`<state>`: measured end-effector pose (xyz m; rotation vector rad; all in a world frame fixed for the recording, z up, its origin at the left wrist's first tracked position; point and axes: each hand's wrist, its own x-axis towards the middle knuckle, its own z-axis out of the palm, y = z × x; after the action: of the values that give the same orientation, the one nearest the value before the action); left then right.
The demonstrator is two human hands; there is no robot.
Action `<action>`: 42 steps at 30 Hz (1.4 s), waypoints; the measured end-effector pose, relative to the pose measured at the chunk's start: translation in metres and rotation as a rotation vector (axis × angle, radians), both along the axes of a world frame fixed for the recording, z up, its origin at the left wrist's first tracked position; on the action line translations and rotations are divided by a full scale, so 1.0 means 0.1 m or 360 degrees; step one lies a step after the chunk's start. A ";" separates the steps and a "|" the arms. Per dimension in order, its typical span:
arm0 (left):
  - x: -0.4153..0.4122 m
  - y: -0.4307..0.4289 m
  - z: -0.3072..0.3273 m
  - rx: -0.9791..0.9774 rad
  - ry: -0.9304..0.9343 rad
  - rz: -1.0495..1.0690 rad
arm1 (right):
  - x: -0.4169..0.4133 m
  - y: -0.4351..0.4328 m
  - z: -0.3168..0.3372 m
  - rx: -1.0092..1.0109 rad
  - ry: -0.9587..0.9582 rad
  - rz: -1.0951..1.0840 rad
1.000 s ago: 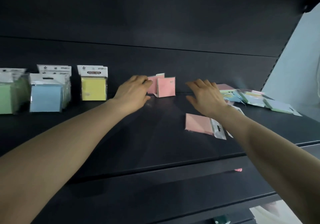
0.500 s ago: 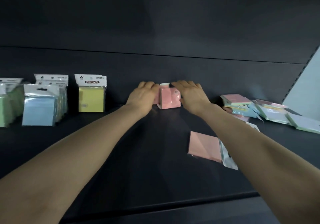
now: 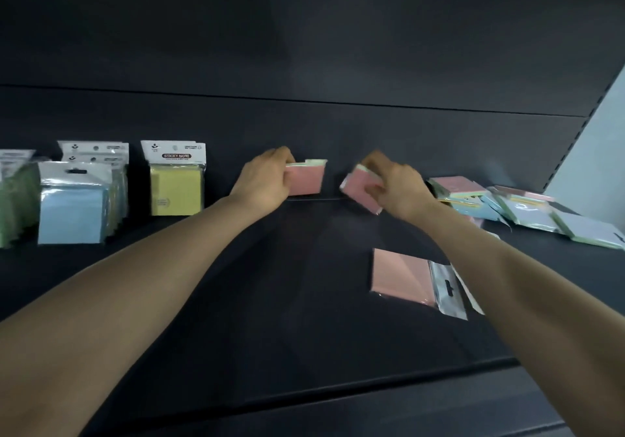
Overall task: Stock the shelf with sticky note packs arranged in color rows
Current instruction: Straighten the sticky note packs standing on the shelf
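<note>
The right fingers (image 3: 374,163) cover part of a blurred pink pack (image 3: 359,189); far left of them, the edge cuts green packs (image 3: 13,205).

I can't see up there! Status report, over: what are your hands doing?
Left hand holds upright pink pack. Right hand holds tilted pink pack. Flat pink pack lies nearer, not blocking.

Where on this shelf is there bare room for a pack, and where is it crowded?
Bare shelf lies between the yellow pack and the left hand, and across the front, left of the flat pink pack. Crowded: the loose pile at the right end, the blue row at the left.
</note>
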<state>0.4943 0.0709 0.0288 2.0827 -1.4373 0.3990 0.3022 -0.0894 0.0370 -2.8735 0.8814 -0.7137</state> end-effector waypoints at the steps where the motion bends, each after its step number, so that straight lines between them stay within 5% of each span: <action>1: -0.03 0.05 0.03 -0.0013 0.0045 0.0013 | -0.04 0.01 0.03 0.0116 -0.0095 -0.0004; 4: -0.13 0.24 0.09 -0.0023 0.0135 0.0043 | -0.12 0.06 0.11 0.0480 -0.0265 0.0014; 13: -0.36 0.78 0.04 0.0161 0.0298 0.0219 | -0.24 0.00 0.20 0.0599 -0.0091 -0.0001; 18: -0.61 1.09 0.05 0.0406 -0.0003 0.0218 | -0.24 0.15 0.18 0.0570 0.0226 0.0220; 25: -0.72 1.55 0.11 0.0481 -0.0019 0.0318 | -0.08 0.58 0.24 0.0444 -0.0107 0.0344; 36: -0.39 2.63 0.22 -0.0153 0.0310 0.0510 | 0.57 1.76 0.34 0.0438 -0.0499 0.0496; 42: 0.08 3.60 0.18 -0.0016 0.0279 0.0506 | 1.03 2.66 0.26 0.0550 -0.0564 0.0540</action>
<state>0.5022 0.4311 0.0468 2.2807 -1.0045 0.3355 0.4055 0.1770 0.0628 -2.3998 0.4092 -0.8885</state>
